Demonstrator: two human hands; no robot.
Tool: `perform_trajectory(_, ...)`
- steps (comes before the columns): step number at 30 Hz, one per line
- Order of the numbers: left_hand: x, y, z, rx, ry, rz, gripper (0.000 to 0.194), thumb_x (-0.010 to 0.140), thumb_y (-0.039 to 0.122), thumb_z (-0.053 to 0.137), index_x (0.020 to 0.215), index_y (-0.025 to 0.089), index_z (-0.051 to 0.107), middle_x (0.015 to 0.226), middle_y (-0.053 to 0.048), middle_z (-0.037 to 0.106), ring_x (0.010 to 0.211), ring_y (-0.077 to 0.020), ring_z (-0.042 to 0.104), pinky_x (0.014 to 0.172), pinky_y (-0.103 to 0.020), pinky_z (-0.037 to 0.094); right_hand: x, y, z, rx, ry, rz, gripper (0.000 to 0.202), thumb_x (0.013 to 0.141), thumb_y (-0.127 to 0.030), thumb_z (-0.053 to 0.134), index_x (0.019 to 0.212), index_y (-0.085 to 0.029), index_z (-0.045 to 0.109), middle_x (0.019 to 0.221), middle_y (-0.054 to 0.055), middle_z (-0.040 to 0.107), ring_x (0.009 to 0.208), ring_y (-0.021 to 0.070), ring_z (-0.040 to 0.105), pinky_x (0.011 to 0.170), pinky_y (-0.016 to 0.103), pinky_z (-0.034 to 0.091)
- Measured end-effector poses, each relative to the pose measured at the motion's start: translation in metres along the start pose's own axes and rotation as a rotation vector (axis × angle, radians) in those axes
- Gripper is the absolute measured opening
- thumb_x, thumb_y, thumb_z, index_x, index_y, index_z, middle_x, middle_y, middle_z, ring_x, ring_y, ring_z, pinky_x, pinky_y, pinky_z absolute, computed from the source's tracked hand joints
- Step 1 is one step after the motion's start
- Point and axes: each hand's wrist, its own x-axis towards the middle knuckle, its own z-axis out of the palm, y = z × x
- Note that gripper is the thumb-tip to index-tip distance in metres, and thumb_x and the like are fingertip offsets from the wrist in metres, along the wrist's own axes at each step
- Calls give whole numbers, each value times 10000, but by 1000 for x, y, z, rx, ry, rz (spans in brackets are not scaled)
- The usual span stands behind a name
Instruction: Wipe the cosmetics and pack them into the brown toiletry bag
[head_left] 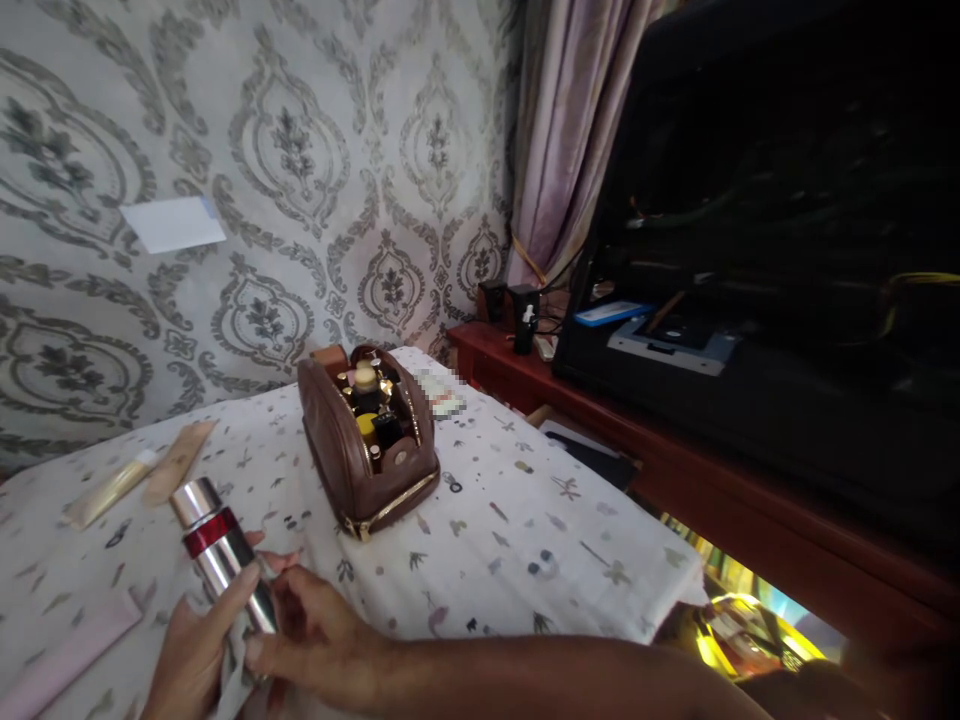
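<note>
My left hand (184, 650) is closed around a shiny silver bottle (221, 555) with a red band and a silver cap. The bottle is tilted, its cap pointing up and to the left. A whitish cloth or wipe (236, 665) hangs at the bottle's lower end, pinched by my right hand (322, 630), whose fingers partly hide it. Beyond my hands, a brown leather toiletry bag (330, 450) stands unzipped, packed with several small bottles with gold, black and yellow caps.
On the patterned white sheet (525, 540) lie a pale yellow tube (109, 490), a beige tube (178, 462) and a pink tube (75, 650). A dark red wooden desk (750, 490) bearing a large black screen (787, 200) is at the right. Patterned wallpaper covers the wall behind.
</note>
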Motion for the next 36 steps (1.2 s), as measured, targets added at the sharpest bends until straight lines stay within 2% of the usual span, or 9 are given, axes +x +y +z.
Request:
perform_trajectory(4, 2, 19, -1, 30, 36, -49, 372, 635, 488, 793, 904, 262, 670, 706, -9, 706, 571, -240, 668, 499, -336, 542, -1, -2, -1, -110, 3, -54, 710, 594, -701, 776, 1070, -205, 597, 854, -19, 572, 679, 111, 541, 582, 239, 491)
perform_trajectory(10, 10, 44, -19, 351, -180, 194, 249, 699, 347, 727, 793, 208, 543, 650, 54, 540, 616, -137, 516, 596, -246, 429, 1, -16, -16, -362, 176, -238, 471, 811, -545, 675, 1140, -223, 574, 1033, 58, 569, 834, 163, 567, 590, 241, 480)
perform_trajectory(14, 12, 44, -25, 482, -339, 141, 262, 724, 251, 635, 964, 213, 536, 639, 85, 456, 589, -126, 444, 569, -237, 358, 7, -21, -23, -291, 225, -315, 614, 824, -530, 657, 1317, -242, 429, 1106, 82, 513, 847, 181, 586, 555, 261, 490)
perform_trajectory(17, 11, 45, -26, 706, -400, 163, 245, 721, 228, 599, 955, 227, 525, 659, 75, 482, 603, -141, 460, 583, -252, 345, 9, -25, -22, -253, 214, -356, 646, 828, -502, 669, 1351, -253, 383, 1105, 71, 516, 864, 178, 601, 574, 254, 501)
perform_trajectory(20, 7, 47, -26, 926, -425, 253, 211, 736, 237, 579, 941, 237, 528, 772, 37, 585, 697, -181, 546, 634, -274, 371, 9, -28, -20, -281, 188, -342, 544, 824, -486, 681, 1259, -231, 474, 978, 38, 580, 775, 160, 607, 567, 249, 505)
perform_trajectory(24, 3, 48, -25, 1025, -447, 312, 327, 805, 334, 597, 1119, 260, 543, 1014, -14, 684, 882, -244, 637, 736, -312, 438, 8, -31, -18, -301, 185, -291, 366, 823, -495, 686, 1009, -206, 558, 779, -4, 621, 633, 144, 607, 574, 268, 519)
perform_trajectory(28, -3, 43, -18, 1027, -393, 498, 526, 845, 403, 633, 1316, 256, 452, 1295, -68, 629, 1100, -278, 626, 863, -358, 472, 9, -28, -19, -299, 164, -272, 346, 808, -474, 708, 963, -203, 560, 789, -5, 643, 656, 149, 629, 646, 290, 544)
perform_trajectory(31, -7, 35, -10, 1153, -353, 649, 455, 904, 414, 589, 1291, 207, 471, 1182, -98, 660, 1060, -288, 635, 839, -390, 485, 10, -22, -19, -355, 173, -335, 305, 790, -427, 726, 930, -202, 574, 786, -11, 629, 671, 142, 607, 645, 274, 524)
perform_trajectory(36, -8, 31, -10, 1267, -361, 676, 312, 932, 435, 550, 1137, 200, 542, 1026, -69, 693, 910, -273, 672, 730, -370, 488, 9, -18, -17, -457, 198, -388, 269, 760, -397, 739, 869, -202, 589, 757, -14, 629, 687, 139, 582, 643, 253, 488)
